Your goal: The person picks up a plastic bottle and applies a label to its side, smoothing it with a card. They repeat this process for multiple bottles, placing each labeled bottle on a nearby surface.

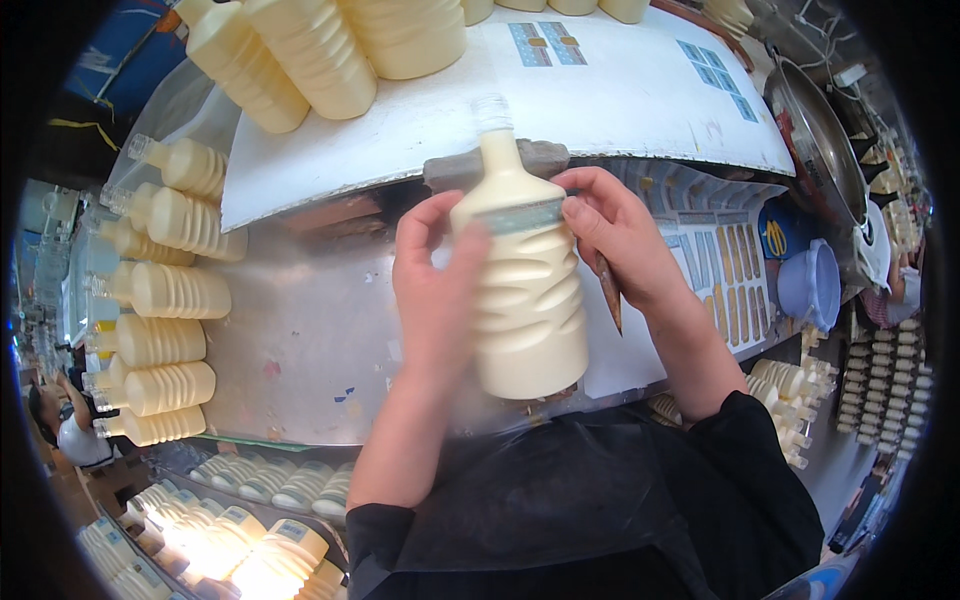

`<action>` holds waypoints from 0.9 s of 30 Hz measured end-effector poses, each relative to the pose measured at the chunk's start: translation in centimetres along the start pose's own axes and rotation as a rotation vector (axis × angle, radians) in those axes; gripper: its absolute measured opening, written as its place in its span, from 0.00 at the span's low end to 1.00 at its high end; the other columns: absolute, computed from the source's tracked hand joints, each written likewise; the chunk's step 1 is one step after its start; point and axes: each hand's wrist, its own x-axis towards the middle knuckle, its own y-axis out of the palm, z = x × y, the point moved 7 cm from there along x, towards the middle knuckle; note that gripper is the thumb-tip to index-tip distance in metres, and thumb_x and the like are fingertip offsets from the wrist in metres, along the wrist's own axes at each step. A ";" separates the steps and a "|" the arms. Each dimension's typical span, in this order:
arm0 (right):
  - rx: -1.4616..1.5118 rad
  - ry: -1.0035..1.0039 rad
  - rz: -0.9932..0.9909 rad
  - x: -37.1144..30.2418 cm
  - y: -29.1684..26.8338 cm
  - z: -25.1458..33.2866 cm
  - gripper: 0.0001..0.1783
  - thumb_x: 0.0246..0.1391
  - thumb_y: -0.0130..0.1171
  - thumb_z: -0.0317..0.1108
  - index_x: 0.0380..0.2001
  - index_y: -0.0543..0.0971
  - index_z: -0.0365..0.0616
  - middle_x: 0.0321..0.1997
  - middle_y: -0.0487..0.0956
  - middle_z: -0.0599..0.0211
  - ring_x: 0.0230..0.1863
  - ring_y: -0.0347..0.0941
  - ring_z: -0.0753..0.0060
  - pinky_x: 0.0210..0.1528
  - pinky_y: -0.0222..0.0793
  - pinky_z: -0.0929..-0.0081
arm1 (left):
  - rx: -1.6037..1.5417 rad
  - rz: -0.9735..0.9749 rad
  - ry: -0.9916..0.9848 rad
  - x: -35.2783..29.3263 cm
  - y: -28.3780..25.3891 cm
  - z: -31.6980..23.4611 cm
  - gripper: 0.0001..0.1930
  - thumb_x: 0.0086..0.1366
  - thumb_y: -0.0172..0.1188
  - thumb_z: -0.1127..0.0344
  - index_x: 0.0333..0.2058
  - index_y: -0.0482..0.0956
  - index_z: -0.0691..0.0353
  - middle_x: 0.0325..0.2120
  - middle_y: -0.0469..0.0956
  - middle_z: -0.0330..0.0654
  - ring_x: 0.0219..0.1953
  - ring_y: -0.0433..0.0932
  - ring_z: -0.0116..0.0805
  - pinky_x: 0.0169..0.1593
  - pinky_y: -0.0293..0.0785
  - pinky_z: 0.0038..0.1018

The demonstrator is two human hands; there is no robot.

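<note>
A cream-coloured bottle (pixel 530 310) with wavy ridges and a clear threaded neck lies in front of me, its neck over a grey block (pixel 545 158). Across its shoulder runs a blue-grey strip label (pixel 525 216). My left hand (pixel 435 270) grips the bottle's left side, its thumb on the label and blurred by motion. On the other side, the thumb and fingers of my right hand (pixel 620 225) pinch at the label's right end against the bottle. A thin brown pointed tool (pixel 609 295) sticks out below my right palm, tucked in that hand.
Several cream bottles (pixel 165 340) lie along the left edge of the metal table (pixel 300 350). More bottles (pixel 410 40) stand on a raised white board (pixel 620 100) at the back. Label sheets (pixel 735 270) and a lilac bucket (pixel 808 285) are at the right.
</note>
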 end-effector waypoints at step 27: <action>0.039 0.090 -0.015 -0.6 -1.8 -1.1 0.20 0.73 0.53 0.43 0.56 0.74 0.37 0.29 0.74 0.78 0.19 0.62 0.92 0.19 0.57 0.88 | 0.234 0.190 0.106 -3.5 0.7 -0.2 0.54 0.58 0.75 0.55 0.72 0.49 0.68 0.65 0.62 0.60 0.67 0.66 0.55 0.69 0.66 0.43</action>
